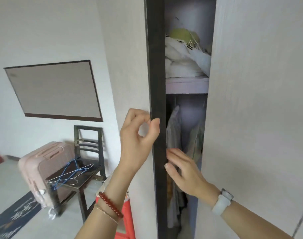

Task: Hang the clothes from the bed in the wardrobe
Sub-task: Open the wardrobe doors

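A person stood at the tall pale-grey wardrobe [250, 83], its dark-edged left door [155, 66] ajar on a narrow gap. The left hand [138, 140] pinched that door's black edge, thumb on the front of the edge and fingers curled behind the pale panel. The right hand [183, 171], fingers straight and close together, lay against the same edge just below, at the mouth of the gap. Neither hand held a garment.

Inside the gap, grey and patterned clothes [174, 135] hung from a rail too shadowed to make out; above them, a lilac shelf [187, 83] carried crumpled white bedding [181, 62] with a green padded item [181, 34] on top. The bed was out of sight. A loose orange-red cloth [128, 219] showed below the left forearm, left of the door; whether it was meant for hanging could not be told.

Left of the wardrobe, thin blue and white wire hangers [71, 173] lay on a dark wooden chair [88, 152] beside a pink hard-shell suitcase [43, 163].

The risks appeared plain: right fingertips so near the door's edge could be nipped if it swung back, and a door pulled wide might strike the chair and scatter the hangers. The slim opening might also snag the hanging fabric.
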`<act>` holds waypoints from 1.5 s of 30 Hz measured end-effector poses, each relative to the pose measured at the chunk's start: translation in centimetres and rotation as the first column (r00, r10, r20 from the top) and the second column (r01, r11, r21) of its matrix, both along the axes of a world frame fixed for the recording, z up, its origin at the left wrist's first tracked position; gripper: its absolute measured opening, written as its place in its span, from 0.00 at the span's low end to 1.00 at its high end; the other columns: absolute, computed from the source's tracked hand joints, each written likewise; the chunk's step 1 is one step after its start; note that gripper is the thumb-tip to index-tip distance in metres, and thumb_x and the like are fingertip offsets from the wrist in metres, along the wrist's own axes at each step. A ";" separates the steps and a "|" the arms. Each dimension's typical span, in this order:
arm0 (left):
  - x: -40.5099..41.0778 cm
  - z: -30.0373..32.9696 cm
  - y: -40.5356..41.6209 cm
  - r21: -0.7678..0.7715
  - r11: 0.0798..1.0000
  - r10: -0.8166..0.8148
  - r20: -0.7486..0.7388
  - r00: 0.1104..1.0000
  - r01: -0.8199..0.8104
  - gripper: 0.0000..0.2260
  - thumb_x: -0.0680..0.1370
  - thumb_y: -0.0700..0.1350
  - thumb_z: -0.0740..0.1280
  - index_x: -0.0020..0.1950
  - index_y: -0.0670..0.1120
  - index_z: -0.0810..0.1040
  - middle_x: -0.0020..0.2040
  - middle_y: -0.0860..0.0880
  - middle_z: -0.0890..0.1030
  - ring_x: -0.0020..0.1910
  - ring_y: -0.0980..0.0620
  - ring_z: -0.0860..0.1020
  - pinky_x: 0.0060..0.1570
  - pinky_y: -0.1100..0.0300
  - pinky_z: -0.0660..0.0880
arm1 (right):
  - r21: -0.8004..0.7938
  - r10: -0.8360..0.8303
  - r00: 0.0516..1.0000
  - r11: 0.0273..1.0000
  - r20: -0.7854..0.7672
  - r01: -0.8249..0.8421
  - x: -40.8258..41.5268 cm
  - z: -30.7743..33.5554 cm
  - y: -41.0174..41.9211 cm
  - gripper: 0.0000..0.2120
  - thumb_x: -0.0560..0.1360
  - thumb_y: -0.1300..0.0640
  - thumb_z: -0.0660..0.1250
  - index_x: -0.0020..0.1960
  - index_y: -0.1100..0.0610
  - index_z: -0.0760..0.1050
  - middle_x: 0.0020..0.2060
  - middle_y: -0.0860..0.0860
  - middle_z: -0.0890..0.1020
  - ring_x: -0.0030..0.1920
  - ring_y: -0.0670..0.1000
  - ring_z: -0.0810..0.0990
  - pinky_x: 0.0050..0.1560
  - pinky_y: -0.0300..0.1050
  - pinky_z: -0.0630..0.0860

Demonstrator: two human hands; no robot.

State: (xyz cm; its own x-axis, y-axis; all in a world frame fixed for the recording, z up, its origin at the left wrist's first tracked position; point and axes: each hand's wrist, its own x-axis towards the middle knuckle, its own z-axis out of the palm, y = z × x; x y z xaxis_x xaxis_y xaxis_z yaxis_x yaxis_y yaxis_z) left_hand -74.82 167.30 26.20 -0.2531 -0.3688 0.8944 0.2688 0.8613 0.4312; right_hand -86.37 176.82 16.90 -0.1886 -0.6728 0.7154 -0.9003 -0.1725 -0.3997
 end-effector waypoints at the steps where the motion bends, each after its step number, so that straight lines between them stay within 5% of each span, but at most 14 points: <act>1: 1.5 -0.2 -0.4 0.011 0.999 0.047 -0.011 0.999 -0.046 0.07 0.74 0.46 0.63 0.37 0.47 0.71 0.40 0.55 0.71 0.43 0.65 0.71 0.45 0.74 0.66 | -0.022 0.061 0.998 0.998 -0.012 -0.061 1.3 -0.2 -0.9 0.21 0.79 0.45 0.52 0.64 0.54 0.72 0.59 0.43 0.73 0.62 0.44 0.72 0.62 0.37 0.68; 4: 5.1 -0.8 -1.2 0.111 0.984 0.140 -0.026 0.990 -0.136 0.08 0.74 0.50 0.61 0.42 0.46 0.74 0.42 0.54 0.75 0.43 0.59 0.74 0.45 0.66 0.71 | -0.046 0.191 0.982 0.981 0.008 -0.190 4.5 -0.9 -3.2 0.20 0.79 0.45 0.54 0.70 0.46 0.63 0.66 0.40 0.69 0.67 0.41 0.67 0.67 0.33 0.63; 6: 7.9 -0.9 -1.8 0.199 0.958 0.226 -0.078 0.971 -0.207 0.02 0.76 0.48 0.62 0.48 0.54 0.72 0.44 0.60 0.77 0.45 0.62 0.75 0.46 0.71 0.70 | 0.010 0.287 0.958 0.958 0.028 -0.287 6.8 -0.8 -5.2 0.21 0.78 0.44 0.54 0.70 0.40 0.56 0.69 0.36 0.61 0.70 0.38 0.61 0.69 0.31 0.57; 8: 9.0 -1.0 -2.2 0.260 0.928 0.299 -0.097 0.949 -0.266 0.08 0.79 0.43 0.59 0.55 0.55 0.70 0.46 0.63 0.78 0.46 0.65 0.75 0.45 0.76 0.68 | 0.118 0.321 0.946 0.939 0.040 -0.324 7.8 -0.8 -6.8 0.24 0.77 0.43 0.54 0.69 0.33 0.48 0.70 0.31 0.52 0.71 0.35 0.53 0.69 0.30 0.52; 11: 11.2 -0.9 -3.6 0.360 0.836 0.458 -0.040 0.888 -0.414 0.16 0.81 0.42 0.53 0.69 0.48 0.63 0.61 0.49 0.75 0.59 0.55 0.72 0.58 0.68 0.67 | 0.242 0.375 0.925 0.905 -0.066 -0.349 10.5 -0.2 -9.4 0.28 0.78 0.47 0.55 0.68 0.31 0.41 0.71 0.33 0.47 0.71 0.36 0.47 0.68 0.37 0.53; 15: 13.6 -0.5 -6.4 0.421 0.753 0.555 0.009 0.832 -0.506 0.20 0.82 0.42 0.49 0.75 0.43 0.54 0.74 0.48 0.60 0.72 0.57 0.57 0.69 0.66 0.52 | 0.294 0.367 0.920 0.902 -0.137 -0.316 12.7 0.4 -12.3 0.26 0.79 0.51 0.55 0.74 0.43 0.51 0.75 0.45 0.53 0.74 0.47 0.50 0.71 0.44 0.54; 21: 15.6 -0.8 -9.5 0.389 0.604 0.675 0.214 0.706 -0.696 0.25 0.81 0.44 0.53 0.76 0.47 0.47 0.72 0.42 0.60 0.70 0.46 0.60 0.68 0.56 0.57 | 0.246 0.252 0.950 0.948 -0.184 -0.203 11.9 0.8 -14.0 0.23 0.78 0.56 0.56 0.73 0.52 0.59 0.73 0.51 0.60 0.73 0.51 0.56 0.72 0.44 0.52; 24: 14.3 -2.9 -7.7 0.202 0.533 0.790 0.229 0.569 -0.822 0.26 0.78 0.44 0.58 0.75 0.44 0.56 0.74 0.40 0.56 0.73 0.42 0.55 0.69 0.49 0.55 | 0.182 0.210 0.966 0.966 -0.150 -0.182 10.1 0.6 -12.8 0.20 0.77 0.59 0.58 0.70 0.56 0.66 0.69 0.54 0.67 0.71 0.53 0.61 0.71 0.45 0.56; 27: 11.3 -6.1 -5.2 -0.047 0.569 0.806 0.228 0.545 -0.821 0.22 0.75 0.46 0.59 0.68 0.42 0.68 0.71 0.39 0.64 0.71 0.40 0.61 0.67 0.46 0.58 | 0.124 0.137 0.986 0.984 -0.096 -0.125 6.6 -0.4 -10.0 0.18 0.75 0.63 0.61 0.64 0.61 0.71 0.64 0.56 0.73 0.66 0.55 0.69 0.68 0.50 0.63; 29: 8.7 -8.0 -4.2 -0.080 0.692 0.696 0.335 0.635 -0.717 0.19 0.76 0.43 0.61 0.66 0.43 0.71 0.68 0.41 0.68 0.67 0.42 0.67 0.64 0.48 0.62 | 0.127 0.070 0.995 0.990 -0.072 -0.060 3.6 -1.6 -7.5 0.16 0.74 0.65 0.62 0.62 0.62 0.74 0.61 0.56 0.75 0.64 0.56 0.71 0.66 0.51 0.66; 31: 5.7 -9.3 -3.7 0.055 0.838 0.452 0.486 0.748 -0.543 0.15 0.78 0.42 0.61 0.65 0.44 0.71 0.64 0.46 0.71 0.62 0.46 0.72 0.60 0.53 0.69 | 0.143 -0.036 0.996 0.989 -0.084 0.047 0.5 -2.5 -4.8 0.15 0.74 0.65 0.63 0.61 0.62 0.75 0.59 0.56 0.77 0.62 0.57 0.73 0.64 0.52 0.68; 36: -4.1 -10.6 -2.7 0.144 0.950 0.134 0.614 0.778 -0.277 0.12 0.79 0.44 0.60 0.60 0.46 0.76 0.55 0.49 0.80 0.52 0.52 0.78 0.53 0.60 0.72 | 0.078 -0.355 0.923 0.926 -0.151 0.369 -6.8 -3.2 2.1 0.14 0.70 0.63 0.61 0.52 0.64 0.79 0.51 0.60 0.81 0.54 0.62 0.79 0.55 0.57 0.74; 42: -17.6 -9.0 -1.0 0.255 0.961 -0.236 0.549 0.802 0.108 0.22 0.76 0.44 0.66 0.69 0.44 0.66 0.64 0.45 0.72 0.59 0.49 0.73 0.60 0.55 0.70 | 0.066 -0.694 0.696 0.698 -0.186 0.713 -13.2 -1.9 7.1 0.21 0.69 0.60 0.63 0.62 0.60 0.74 0.63 0.63 0.72 0.66 0.64 0.68 0.62 0.66 0.66; 45: -22.8 -7.1 0.0 0.401 0.865 -0.478 0.474 0.740 0.302 0.38 0.73 0.45 0.71 0.75 0.48 0.52 0.71 0.49 0.60 0.68 0.53 0.63 0.67 0.58 0.63 | 0.138 -0.791 0.592 0.576 -0.154 0.806 -15.7 -1.2 7.5 0.30 0.74 0.56 0.62 0.73 0.52 0.56 0.74 0.58 0.54 0.74 0.60 0.50 0.70 0.64 0.50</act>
State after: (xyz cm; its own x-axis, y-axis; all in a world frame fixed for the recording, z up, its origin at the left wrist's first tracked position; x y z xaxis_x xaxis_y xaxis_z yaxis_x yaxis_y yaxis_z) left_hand -97.57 167.25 19.07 -0.8365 -0.3353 0.4334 0.1996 0.5501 0.8109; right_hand -102.11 184.31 15.74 -0.6684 -0.3854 0.6362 -0.6635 0.6954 -0.2759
